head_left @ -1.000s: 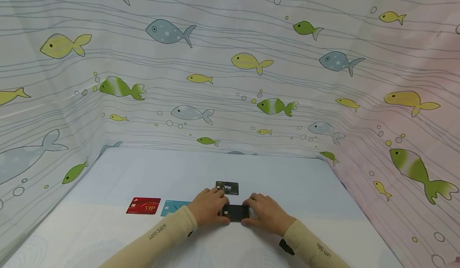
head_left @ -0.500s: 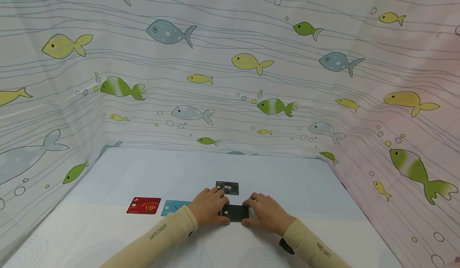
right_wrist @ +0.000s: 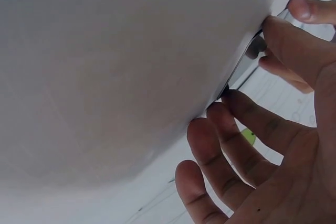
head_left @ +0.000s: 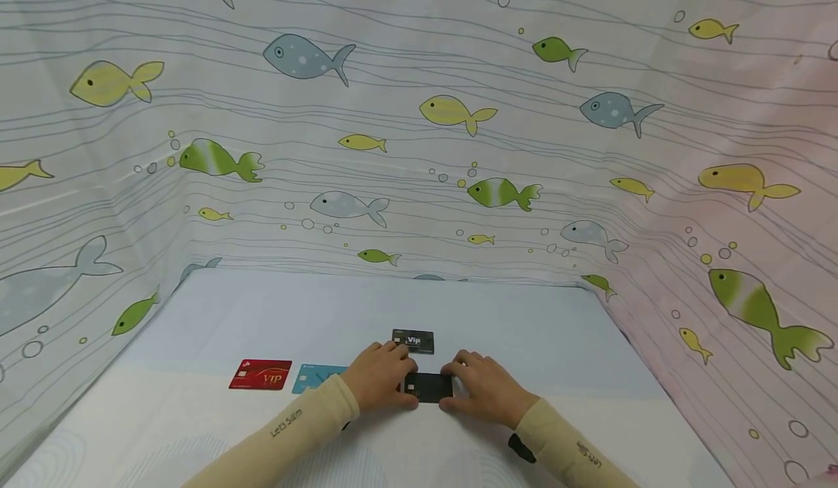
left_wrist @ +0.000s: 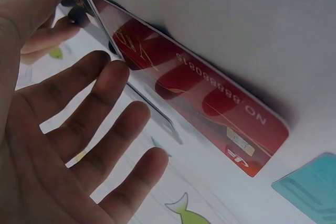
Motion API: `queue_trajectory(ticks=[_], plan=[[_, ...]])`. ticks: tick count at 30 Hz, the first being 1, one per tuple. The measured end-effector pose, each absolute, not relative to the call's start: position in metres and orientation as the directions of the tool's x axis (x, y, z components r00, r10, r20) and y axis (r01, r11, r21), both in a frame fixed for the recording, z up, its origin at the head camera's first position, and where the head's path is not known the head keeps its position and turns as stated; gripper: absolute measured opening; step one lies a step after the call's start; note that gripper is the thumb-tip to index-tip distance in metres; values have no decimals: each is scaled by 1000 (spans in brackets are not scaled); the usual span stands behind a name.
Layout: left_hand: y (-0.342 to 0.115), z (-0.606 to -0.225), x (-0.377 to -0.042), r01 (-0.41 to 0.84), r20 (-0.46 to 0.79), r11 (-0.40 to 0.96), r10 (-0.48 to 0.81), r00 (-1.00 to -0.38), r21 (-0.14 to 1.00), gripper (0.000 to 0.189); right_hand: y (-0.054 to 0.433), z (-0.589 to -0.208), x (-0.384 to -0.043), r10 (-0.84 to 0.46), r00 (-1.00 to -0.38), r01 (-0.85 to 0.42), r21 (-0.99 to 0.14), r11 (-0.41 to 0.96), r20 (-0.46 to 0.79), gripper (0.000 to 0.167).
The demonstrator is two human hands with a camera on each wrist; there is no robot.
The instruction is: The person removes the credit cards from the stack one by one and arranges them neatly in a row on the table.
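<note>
A black VIP-style card (head_left: 431,388) with a chip lies flat on the table between both hands. My left hand (head_left: 380,375) pinches its left end, thumb at the near corner and index finger at the far one. At the right end my right hand (head_left: 491,390) does likewise; its other fingertips (right_wrist: 202,129) touch down close to the table surface. Just beyond is another black card (head_left: 419,342) marked "Vip". In the left wrist view a red card (left_wrist: 199,98) lies beside the left fingers, largely hidden by that hand in the head view.
To the left of the left hand lie a blue card (head_left: 313,377), partly covered by the sleeve, and a red VIP card (head_left: 260,374). The white table (head_left: 524,328) is bounded by fish-printed curtain walls (head_left: 406,175) at the back and sides.
</note>
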State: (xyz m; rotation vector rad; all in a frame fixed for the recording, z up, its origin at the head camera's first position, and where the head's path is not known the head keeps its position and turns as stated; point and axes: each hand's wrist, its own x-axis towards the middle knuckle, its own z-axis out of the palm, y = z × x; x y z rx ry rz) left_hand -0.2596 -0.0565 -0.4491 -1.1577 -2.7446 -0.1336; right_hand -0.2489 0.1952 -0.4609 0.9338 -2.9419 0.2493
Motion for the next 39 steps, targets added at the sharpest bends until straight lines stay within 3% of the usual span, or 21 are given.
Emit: queue_trajectory(ticks=[10, 14, 23, 30, 39], plan=[[-63, -444, -268, 714, 221, 693, 684, -695, 100, 47, 198, -459, -252, -582, -807, -590, -167, 790, 98, 51], [-68, -441, -279, 682, 214, 724, 654, -726, 101, 46, 199, -456, -258, -570, -817, -575, -204, 792, 93, 50], [-73, -436, -307, 614, 156, 746, 595, -789, 258, 47, 198, -454, -278, -480, -874, -482, -278, 831, 81, 53], [-76, -443, -329, 562, 108, 788, 554, -825, 251, 48, 189, -456, -295, -432, -901, -423, -304, 854, 40, 55], [-74, -447, -341, 510, 28, 815, 523, -852, 277, 53, 176, -457, -319, -452, -892, -439, -261, 860, 8, 62]])
